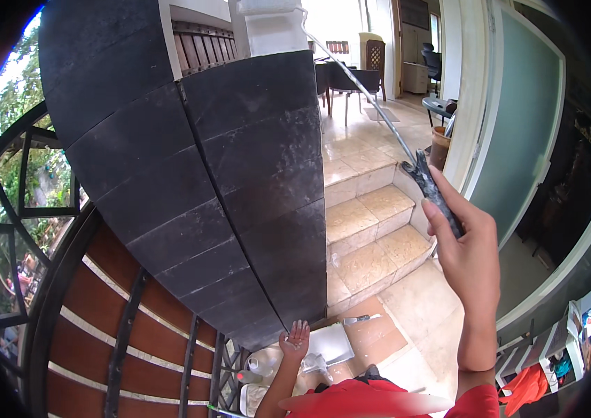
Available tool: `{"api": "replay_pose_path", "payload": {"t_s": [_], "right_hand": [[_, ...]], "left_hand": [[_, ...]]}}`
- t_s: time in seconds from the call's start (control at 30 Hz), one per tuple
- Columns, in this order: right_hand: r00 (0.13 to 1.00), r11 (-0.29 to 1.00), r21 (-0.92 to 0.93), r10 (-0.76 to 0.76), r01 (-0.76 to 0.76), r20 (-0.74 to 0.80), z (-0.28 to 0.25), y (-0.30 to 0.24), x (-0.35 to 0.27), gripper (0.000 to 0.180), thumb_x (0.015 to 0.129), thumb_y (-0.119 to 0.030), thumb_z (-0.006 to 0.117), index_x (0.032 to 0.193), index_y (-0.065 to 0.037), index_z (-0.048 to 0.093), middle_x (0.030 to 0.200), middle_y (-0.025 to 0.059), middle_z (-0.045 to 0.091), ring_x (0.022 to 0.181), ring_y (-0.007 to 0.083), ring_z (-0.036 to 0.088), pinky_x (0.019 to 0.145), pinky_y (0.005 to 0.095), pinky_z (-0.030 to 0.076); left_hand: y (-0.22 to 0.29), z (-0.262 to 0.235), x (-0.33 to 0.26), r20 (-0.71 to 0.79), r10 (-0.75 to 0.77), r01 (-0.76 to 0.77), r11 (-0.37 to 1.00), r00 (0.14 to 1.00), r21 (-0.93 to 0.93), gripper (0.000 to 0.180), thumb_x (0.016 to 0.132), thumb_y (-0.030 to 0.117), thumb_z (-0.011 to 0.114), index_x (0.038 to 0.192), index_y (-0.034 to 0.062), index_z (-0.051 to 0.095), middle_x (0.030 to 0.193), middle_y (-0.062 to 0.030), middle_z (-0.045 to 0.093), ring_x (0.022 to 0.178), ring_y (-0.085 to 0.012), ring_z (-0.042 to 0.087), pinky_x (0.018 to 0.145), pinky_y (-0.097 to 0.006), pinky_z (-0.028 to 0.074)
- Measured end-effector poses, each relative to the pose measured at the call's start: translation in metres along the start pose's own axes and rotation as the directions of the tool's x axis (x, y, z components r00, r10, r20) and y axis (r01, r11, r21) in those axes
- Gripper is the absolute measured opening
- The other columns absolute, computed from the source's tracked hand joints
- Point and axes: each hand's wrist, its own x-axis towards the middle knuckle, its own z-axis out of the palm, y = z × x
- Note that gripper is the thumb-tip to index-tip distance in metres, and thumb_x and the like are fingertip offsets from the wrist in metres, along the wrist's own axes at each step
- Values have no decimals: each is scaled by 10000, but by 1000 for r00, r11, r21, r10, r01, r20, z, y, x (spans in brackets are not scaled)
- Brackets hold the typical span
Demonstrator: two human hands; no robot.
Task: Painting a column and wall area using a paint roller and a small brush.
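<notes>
My right hand [468, 254] is closed around the black, paint-smeared handle [437, 195] of a paint roller. From it the thin metal rod [372, 97] runs up and left to the roller's pale sleeve [267, 5] at the top edge, against a white patch [278, 35] above the dark tiled pillar [253, 139]. How far the sleeve touches the surface is hard to tell. Low down by the pillar's base, my left hand [295, 339] is open, its fingers stretched out and white smears on it, holding nothing.
Below lie cardboard [379, 334], a white tray [333, 345], a paint-marked scraper [359, 319] and a red-capped bottle [248, 376]. Stone steps [372, 223] rise ahead to a room with chairs. A frosted glass door [522, 118] stands right, a wood-slat gate [100, 313] left.
</notes>
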Motion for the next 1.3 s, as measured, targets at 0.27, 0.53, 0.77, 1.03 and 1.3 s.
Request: {"api": "replay_pose_path", "payload": {"t_s": [0.27, 0.53, 0.77, 1.03, 1.3], "right_hand": [[999, 997, -76, -5, 8, 41, -8, 2, -7, 357, 814, -90, 578, 1168, -87, 532, 598, 110, 460, 499, 124, 335, 476, 251, 354], [994, 993, -99, 67, -58, 87, -6, 0, -7, 374, 825, -83, 567, 1194, -128, 522, 586, 37, 450, 536, 78, 402, 521, 235, 382], [996, 982, -177, -57, 69, 71, 2, -18, 4, 304, 827, -104, 550, 1122, -33, 539, 593, 241, 401, 538, 376, 317, 493, 360, 359], [964, 960, -139, -253, 241, -76, 54, -36, 49, 271, 845, -97, 508, 1087, 23, 525, 687, 259, 517, 637, 411, 509, 570, 425, 398], [867, 917, -88, -396, 389, -303, 77, -63, 171, 250, 841, -156, 491, 998, 31, 544, 808, 241, 589, 807, 404, 565, 702, 444, 450]], "left_hand": [[-12, 5, 4, 13, -61, 62, 997, 998, -48, 560, 830, 387, 351, 1143, -61, 472, 1220, -179, 482, 1171, -366, 415, 979, -488, 343], [-8, 2, 3, -28, -27, 27, 1000, 999, 4, 555, 822, 379, 350, 1132, -64, 473, 1209, -191, 485, 1163, -368, 422, 976, -488, 351], [-3, 0, 8, -16, 16, -15, 1000, 1000, 10, 544, 744, 329, 491, 1112, -71, 483, 1205, -208, 483, 1164, -378, 418, 1001, -466, 332], [15, 4, 17, 47, -7, 11, 997, 999, -82, 553, 806, 373, 371, 1151, -50, 460, 1204, -185, 489, 1170, -360, 416, 990, -484, 332], [34, 0, -3, 103, 59, -49, 994, 993, -97, 554, 793, 386, 397, 1136, -42, 477, 1198, -183, 496, 1153, -360, 433, 985, -482, 339]]}}
